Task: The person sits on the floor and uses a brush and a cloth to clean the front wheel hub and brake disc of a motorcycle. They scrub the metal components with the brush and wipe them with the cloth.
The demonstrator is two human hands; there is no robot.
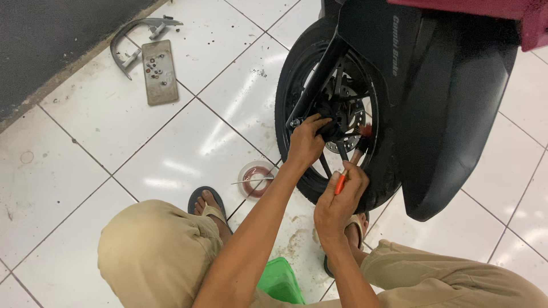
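White tiled floor (171,142) with grey plate (160,72), curved bracket (134,34), perhaps a dish (257,178).

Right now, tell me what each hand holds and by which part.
The right hand holds a small brush by its orange handle. The left hand grips a dark part at the wheel hub; what it is cannot be told.

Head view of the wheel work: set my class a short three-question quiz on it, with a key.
1. True or false: the right hand holds a brush with an orange handle.
2. What does the left hand grip? A) the brake part at the wheel hub B) the green stool C) the grey plate
3. What lies in the small round dish on the tiled floor?

Key: 1 true; 2 A; 3 reddish liquid, with a thin metal rod across the rim.
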